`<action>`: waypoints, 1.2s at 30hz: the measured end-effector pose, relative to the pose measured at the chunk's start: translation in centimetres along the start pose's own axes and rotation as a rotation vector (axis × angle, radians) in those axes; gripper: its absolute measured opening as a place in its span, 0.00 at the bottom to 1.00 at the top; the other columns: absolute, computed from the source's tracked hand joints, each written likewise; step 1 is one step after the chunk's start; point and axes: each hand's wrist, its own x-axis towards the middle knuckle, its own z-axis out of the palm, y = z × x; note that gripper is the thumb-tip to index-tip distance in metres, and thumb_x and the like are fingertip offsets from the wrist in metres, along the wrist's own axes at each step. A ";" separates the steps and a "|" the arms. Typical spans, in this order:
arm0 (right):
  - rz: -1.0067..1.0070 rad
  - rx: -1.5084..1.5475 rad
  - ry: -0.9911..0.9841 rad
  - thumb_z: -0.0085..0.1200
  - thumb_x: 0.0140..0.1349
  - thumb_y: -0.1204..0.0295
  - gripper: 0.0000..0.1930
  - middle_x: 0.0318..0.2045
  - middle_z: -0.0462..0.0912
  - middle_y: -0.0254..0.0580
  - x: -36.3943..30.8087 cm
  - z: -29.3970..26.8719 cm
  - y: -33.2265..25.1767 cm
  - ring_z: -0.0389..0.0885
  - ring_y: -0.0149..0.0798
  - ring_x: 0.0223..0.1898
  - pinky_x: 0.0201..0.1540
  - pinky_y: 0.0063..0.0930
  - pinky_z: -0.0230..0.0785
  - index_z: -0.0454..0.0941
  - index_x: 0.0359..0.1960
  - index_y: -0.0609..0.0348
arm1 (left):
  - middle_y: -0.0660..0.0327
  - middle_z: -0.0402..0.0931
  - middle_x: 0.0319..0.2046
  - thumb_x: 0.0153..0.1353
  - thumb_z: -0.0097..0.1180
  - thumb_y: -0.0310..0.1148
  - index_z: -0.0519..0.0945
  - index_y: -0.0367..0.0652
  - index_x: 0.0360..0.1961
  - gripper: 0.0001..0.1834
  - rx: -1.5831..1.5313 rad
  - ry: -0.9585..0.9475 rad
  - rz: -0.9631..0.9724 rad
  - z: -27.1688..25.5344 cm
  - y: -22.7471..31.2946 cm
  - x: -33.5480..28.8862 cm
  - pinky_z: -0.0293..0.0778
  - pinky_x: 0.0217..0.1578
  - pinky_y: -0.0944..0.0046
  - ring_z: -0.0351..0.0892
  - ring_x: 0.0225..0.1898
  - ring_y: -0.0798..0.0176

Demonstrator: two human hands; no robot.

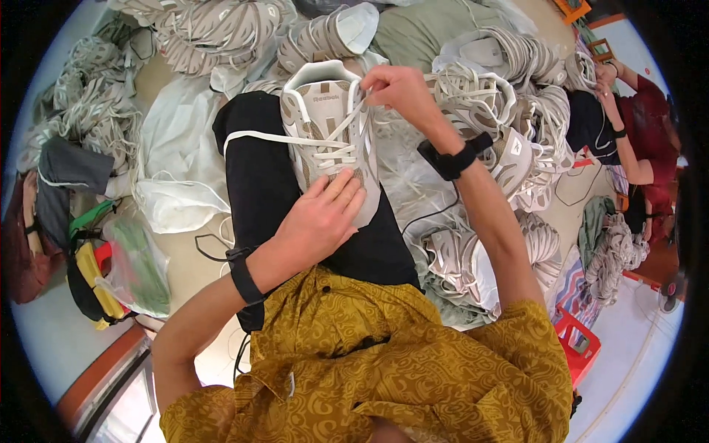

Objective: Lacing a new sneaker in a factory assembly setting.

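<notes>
A beige and white sneaker upper point(323, 111) lies across my black-trousered legs, its collar pointing away from me. My left hand point(323, 214) rests on the toe part, fingers stretched flat just below the lowest lacing. At the far right edge of the collar, my right hand point(401, 92) pinches a white shoelace point(357, 111) by the top eyelets. The lower eyelets are laced across the tongue. Another length of the lace runs loose from the lacing to the left, over my thigh. The tip of the lace at my right fingers is too small to make out.
Stacks of similar shoe uppers point(214, 33) lie at the back, with more uppers point(473, 100) on the right. White plastic sheeting point(177, 133) spreads at the left. A red plastic stool point(576, 343) stands at lower right. Another person point(650, 140) sits at far right, handling an upper.
</notes>
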 end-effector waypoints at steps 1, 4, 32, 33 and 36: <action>-0.022 -0.062 0.011 0.58 0.39 0.76 0.09 0.18 0.76 0.35 -0.2 -0.2 -0.2 0.73 0.27 0.20 0.24 0.21 0.65 0.79 0.27 0.58 | 0.51 0.66 0.49 0.39 0.63 0.36 0.67 0.35 0.48 0.33 0.001 -0.008 -0.008 0.0 0.1 0.0 0.60 0.53 0.56 0.61 0.57 0.52; -0.192 -0.208 0.110 0.59 0.39 0.77 0.10 0.22 0.76 0.34 -1.1 -0.8 -1.1 0.72 0.28 0.23 0.26 0.21 0.64 0.78 0.27 0.59 | 0.51 0.66 0.50 0.39 0.63 0.35 0.67 0.35 0.48 0.33 -0.001 -0.003 0.015 0.0 0.1 0.1 0.60 0.53 0.56 0.61 0.57 0.52; -0.486 -0.198 -0.071 0.59 0.34 0.77 0.19 0.14 0.72 0.29 -0.6 6.9 -4.7 0.72 0.35 0.20 0.25 0.30 0.63 0.80 0.34 0.48 | 0.49 0.67 0.49 0.43 0.56 0.29 0.68 0.31 0.47 0.27 0.055 0.008 0.030 0.2 0.3 -1.1 0.63 0.50 0.58 0.62 0.56 0.52; -0.399 -0.215 -0.084 0.58 0.34 0.77 0.19 0.14 0.72 0.30 -0.5 7.0 -4.8 0.72 0.36 0.20 0.25 0.30 0.64 0.80 0.34 0.48 | 0.49 0.67 0.49 0.43 0.56 0.29 0.68 0.31 0.47 0.27 0.034 0.008 0.029 0.2 0.3 -1.1 0.63 0.50 0.57 0.62 0.56 0.52; -0.433 -0.209 -0.180 0.56 0.37 0.78 0.18 0.15 0.73 0.31 -0.3 6.7 -5.0 0.73 0.36 0.21 0.25 0.30 0.65 0.79 0.35 0.49 | 0.49 0.67 0.49 0.45 0.54 0.28 0.68 0.31 0.47 0.25 0.046 -0.031 0.017 0.0 0.1 -1.4 0.63 0.50 0.57 0.62 0.56 0.52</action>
